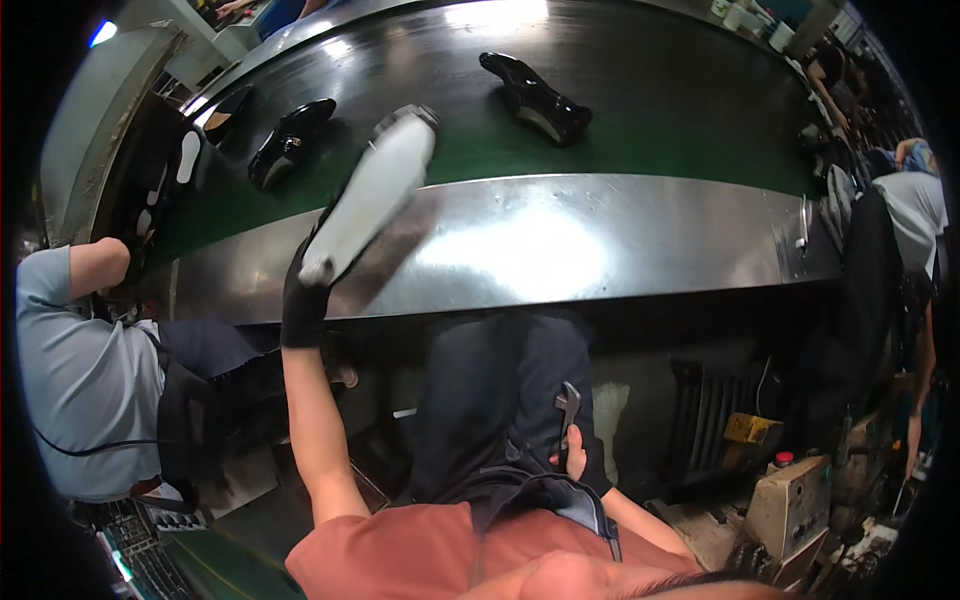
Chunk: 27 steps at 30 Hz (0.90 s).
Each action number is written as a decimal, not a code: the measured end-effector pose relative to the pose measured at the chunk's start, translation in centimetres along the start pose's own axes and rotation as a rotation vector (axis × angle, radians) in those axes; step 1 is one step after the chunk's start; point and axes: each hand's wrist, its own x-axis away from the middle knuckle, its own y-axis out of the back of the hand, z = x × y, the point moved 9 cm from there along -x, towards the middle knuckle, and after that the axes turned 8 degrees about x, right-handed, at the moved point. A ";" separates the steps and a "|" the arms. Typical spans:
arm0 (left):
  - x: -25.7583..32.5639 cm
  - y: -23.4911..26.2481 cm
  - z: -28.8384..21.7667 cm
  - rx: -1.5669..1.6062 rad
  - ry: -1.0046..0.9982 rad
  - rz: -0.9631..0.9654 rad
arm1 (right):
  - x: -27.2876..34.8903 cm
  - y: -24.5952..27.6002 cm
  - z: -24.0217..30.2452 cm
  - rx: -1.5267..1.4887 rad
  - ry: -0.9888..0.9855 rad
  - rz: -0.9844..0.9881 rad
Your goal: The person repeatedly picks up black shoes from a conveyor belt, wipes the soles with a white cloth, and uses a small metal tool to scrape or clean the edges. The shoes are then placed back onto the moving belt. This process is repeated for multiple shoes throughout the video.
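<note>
No text, label, number or sign can be read; toward the dim, curved edges, any small print is perhaps too blurred to tell.

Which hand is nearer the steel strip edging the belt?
Left. The left hand is out at the left part of the steel strip, holding a white-soled shoe; the right hand is back toward the person, short of the strip, holding a metal tool.

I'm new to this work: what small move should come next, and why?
Perhaps draw the pale-soled shoe in toward the metal tool: the left hand holds it out over the steel ledge, while the right hand holds the tool, apart from the shoe.
</note>
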 end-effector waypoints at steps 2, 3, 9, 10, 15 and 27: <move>2.7 -1.3 0.6 0.832 0.230 0.053 | 0.3 0.8 -1.1 -0.013 0.018 0.010; 4.5 -1.8 0.7 0.899 0.301 -0.012 | 0.4 1.3 -1.6 -0.019 0.028 0.014; 12.9 -17.0 -9.5 0.968 0.289 0.314 | 0.9 2.3 -1.8 -0.001 0.066 0.152; 13.9 -19.2 -10.4 0.912 0.231 0.333 | 1.5 2.6 -0.8 0.010 0.107 0.164; 12.0 -23.4 -13.8 0.777 0.064 0.363 | 4.9 4.7 7.0 0.079 0.281 0.300; 14.0 -27.0 -13.5 1.241 0.499 0.414 | 2.8 -0.4 12.2 -0.071 0.155 0.568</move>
